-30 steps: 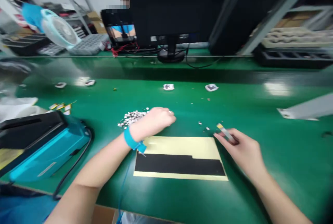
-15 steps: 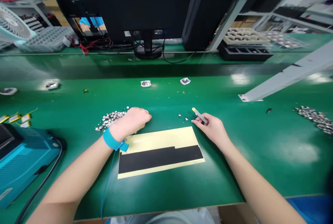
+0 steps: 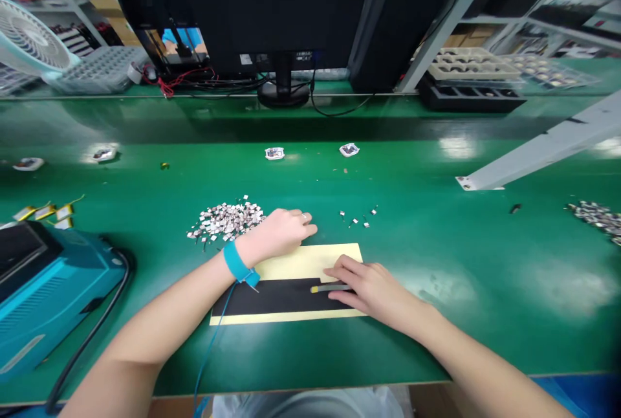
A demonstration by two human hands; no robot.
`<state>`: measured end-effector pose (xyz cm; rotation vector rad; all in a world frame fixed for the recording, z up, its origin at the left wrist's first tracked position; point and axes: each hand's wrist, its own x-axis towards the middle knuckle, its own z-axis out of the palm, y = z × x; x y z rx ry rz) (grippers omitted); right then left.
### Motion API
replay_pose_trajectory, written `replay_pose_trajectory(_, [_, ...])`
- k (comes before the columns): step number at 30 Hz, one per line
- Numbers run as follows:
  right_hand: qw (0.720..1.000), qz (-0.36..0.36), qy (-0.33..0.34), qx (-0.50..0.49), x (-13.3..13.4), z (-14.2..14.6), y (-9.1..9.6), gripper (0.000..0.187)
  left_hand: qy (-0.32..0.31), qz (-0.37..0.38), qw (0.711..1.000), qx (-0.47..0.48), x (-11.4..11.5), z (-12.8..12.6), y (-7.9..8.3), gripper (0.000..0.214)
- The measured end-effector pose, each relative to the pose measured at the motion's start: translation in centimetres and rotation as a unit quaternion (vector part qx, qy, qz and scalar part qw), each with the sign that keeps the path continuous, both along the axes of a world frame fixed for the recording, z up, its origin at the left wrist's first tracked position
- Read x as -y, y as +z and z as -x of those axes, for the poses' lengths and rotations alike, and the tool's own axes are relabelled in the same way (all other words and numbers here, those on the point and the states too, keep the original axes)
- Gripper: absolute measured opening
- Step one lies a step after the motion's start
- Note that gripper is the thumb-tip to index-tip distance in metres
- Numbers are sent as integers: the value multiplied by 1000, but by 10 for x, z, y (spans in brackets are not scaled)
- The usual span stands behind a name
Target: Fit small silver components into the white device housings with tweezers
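Note:
My left hand [image 3: 279,235] lies palm down with its fingers together, just right of a heap of small silvery metal pieces [image 3: 226,220] and just above the cream backing sheet [image 3: 310,261]. It holds nothing that I can see. My right hand [image 3: 371,288] rests on the right end of the black strip [image 3: 262,297] and grips slim metal tweezers with a yellow tip [image 3: 332,288], which lie level over the strip. A few loose pieces [image 3: 358,216] lie above the sheet. A blue wrist strap [image 3: 237,261] circles my left wrist.
A teal case [image 3: 53,292] with a black cable sits at the left, with yellow-tabbed flat cells [image 3: 44,212] behind it. A second heap of pieces [image 3: 594,219] lies at the right, below a grey bar [image 3: 538,146]. A monitor stand [image 3: 284,91] and trays [image 3: 473,68] stand behind the bench's raised shelf.
My right hand has moved down and left from above the sheet onto the black strip, and the tweezers have turned level. My left hand has slid right, away from the heap.

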<state>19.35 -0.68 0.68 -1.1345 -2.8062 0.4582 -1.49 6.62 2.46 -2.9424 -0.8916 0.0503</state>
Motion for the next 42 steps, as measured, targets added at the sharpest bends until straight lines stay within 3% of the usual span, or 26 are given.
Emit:
replay_pose_trajectory(5, [996, -89, -1, -4, 9, 14, -5, 23, 8, 39, 998, 47, 3, -9, -7, 21])
replay_pose_trajectory(10, [992, -129, -1, 7, 16, 24, -7, 15, 37, 72, 990, 114, 2, -7, -14, 30])
replay_pose_trajectory(16, [994, -109, -33, -4, 21, 25, -8, 7, 69, 49, 990, 116, 5, -9, -20, 37])
replay_pose_trajectory(18, [996, -60, -53, -37, 20, 23, -8, 7, 106, 53, 981, 151, 6, -12, -19, 33])
replay_pose_trajectory(21, [982, 56, -106, -145, 12, 19, -5, 4, 166, 130, 935, 285, 7, -16, -15, 30])
replay_pose_trajectory(23, [955, 107, -150, -231, 5, 15, -1, 7, 186, 225, 870, 398, 8, -19, -12, 29])
replay_pose_trajectory(26, [890, 170, -236, -350, -6, 9, 6, 15, 179, 335, 767, 517, 14, -25, -7, 26])
replay_pose_trajectory(28, [840, 223, -278, -409, -11, 5, 8, 16, 169, 351, 742, 545, 21, -29, -6, 24])
replay_pose_trajectory(31, [791, 282, -289, -459, -15, 3, 6, 17, 155, 308, 769, 538, 31, -34, -7, 19])
replay_pose_trajectory(34, [775, 312, -286, -470, -17, 3, 3, 18, 126, 228, 813, 521, 37, -36, -11, 17])
replay_pose_trajectory(36, [764, 329, -284, -477, -17, 4, 3, 18, 93, 183, 826, 524, 39, -37, -13, 19])
replay_pose_trajectory(39, [762, 344, -279, -472, -17, 4, 3, 18, 40, 146, 829, 538, 40, -37, -17, 25])
replay_pose_trajectory(42, [782, 343, -280, -438, -16, 4, 3, 21, 8, 123, 839, 530, 40, -36, -23, 33])
